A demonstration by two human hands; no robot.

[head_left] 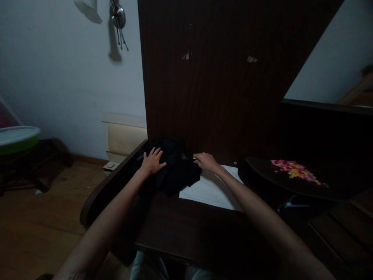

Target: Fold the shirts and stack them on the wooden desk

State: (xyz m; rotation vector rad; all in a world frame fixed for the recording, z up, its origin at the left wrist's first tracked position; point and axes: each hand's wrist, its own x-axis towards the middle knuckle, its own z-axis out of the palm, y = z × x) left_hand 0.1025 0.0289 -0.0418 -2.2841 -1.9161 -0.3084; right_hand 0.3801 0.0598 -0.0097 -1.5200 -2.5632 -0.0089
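Worktop [171,225], lower centre: left hand [152,161] splayed on black cloth [177,175], best kept steady; right hand [205,161] pinching yellow item [194,158].

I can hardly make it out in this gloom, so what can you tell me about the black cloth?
The black cloth lies bunched and folded on the dark tabletop, overlapping the white sheet. It looks soft and plain. The left hand rests spread on it; the right hand is at its right edge, contact unclear.

Pale wall [72,77], wooden floor [52,210], dark wood furniture [210,77], seemingly dim light.
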